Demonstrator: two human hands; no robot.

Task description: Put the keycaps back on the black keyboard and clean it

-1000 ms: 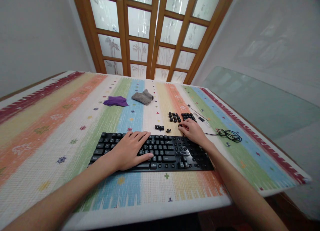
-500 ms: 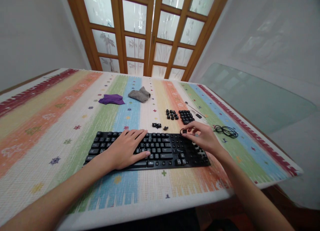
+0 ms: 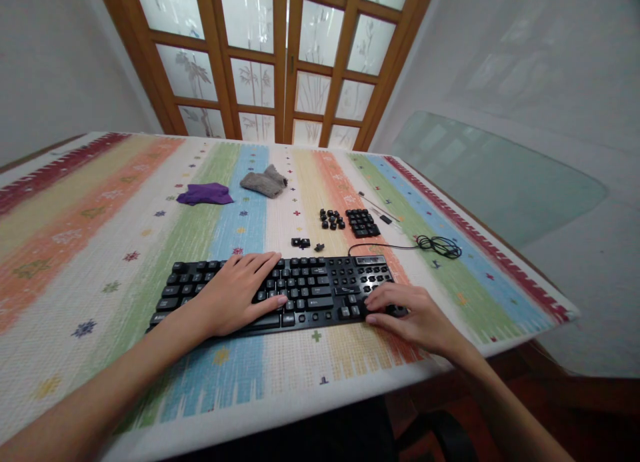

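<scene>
While the left hand (image 3: 240, 297) lies palm down on the black kbd (image 3: 317, 292), fingers spread & gripping nothing, the right hand (image 3: 415, 315) curls over the kbd's RH end, thumb & index close together by the arrow keys. Can't tell if there's a cap btwn those fingertips; too small & partly hidden.

Kbd lies flat near the front edge of the patterned tablecloth (image 3: 107, 249). Main block is mostly capped; RH section shows bare sockets. Just beyond its back edge: two loose caps (image 3: 301, 243) side by side & a single cap (image 3: 319, 247). Farther back: a scattered cap group (image 3: 333, 219) and, right next to it, a neat cap block (image 3: 363, 223) in rows. The cable (image 3: 440, 247) leaves the back edge & ends in a coil off to the right.

Handling, my est.: caps prob. v. light, hard plastic, a bit slick, easy to drop or flip; best pinched by opposite side walls, thumb vs. index, stem down & unobstructed. Kbd prob. stiff, fairly light, may slide on cloth under sideways push, so a flat palm on the main block suits. If lifting, take the short ends, clear of the exposed sockets, which look fragile.
</scene>
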